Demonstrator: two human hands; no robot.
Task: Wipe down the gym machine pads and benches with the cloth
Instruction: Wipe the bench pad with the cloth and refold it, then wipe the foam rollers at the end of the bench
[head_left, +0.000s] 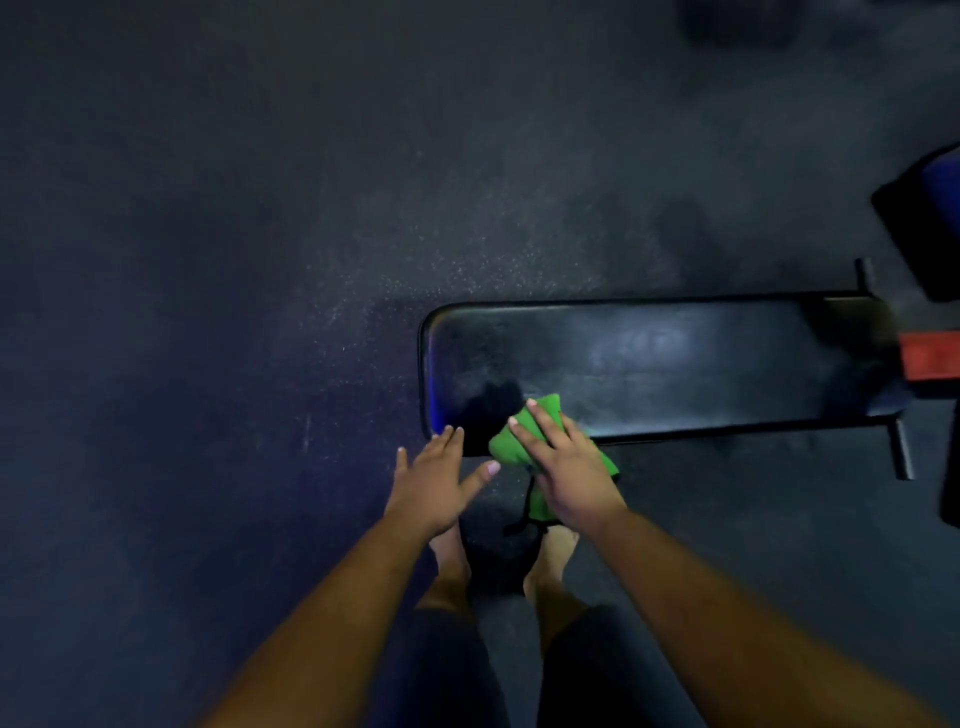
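The right hand (566, 467) lies flat on the green cloth (524, 441), with the fingers straight and pressing it down on the near left corner of the black bench pad (649, 364). The cloth sits at about 5 o'clock from the middle of the frame, half on the pad and half hanging over its near edge. The left hand (436, 478) is released and holds nothing; its fingers are spread, and the fingertips come to the pad's corner at about 9 o'clock from the cloth. Whether they really touch it I cannot tell.

The main risk, in my judgement, is that the cloth slides off the edge, because much of it is already past the rim and only a flat palm keeps it. A dark cord or strap (527, 504) hangs from under the cloth toward the bare feet (452, 556); it could catch or drag. The far right part of the pad could also be missed, since it lies well apart from the hands.

The pad is a long rectangle with rounded corners, smooth and a little shiny like vinyl. The cloth looks soft and folded. The floor (260, 312) is dark, matte and speckled like rubber.
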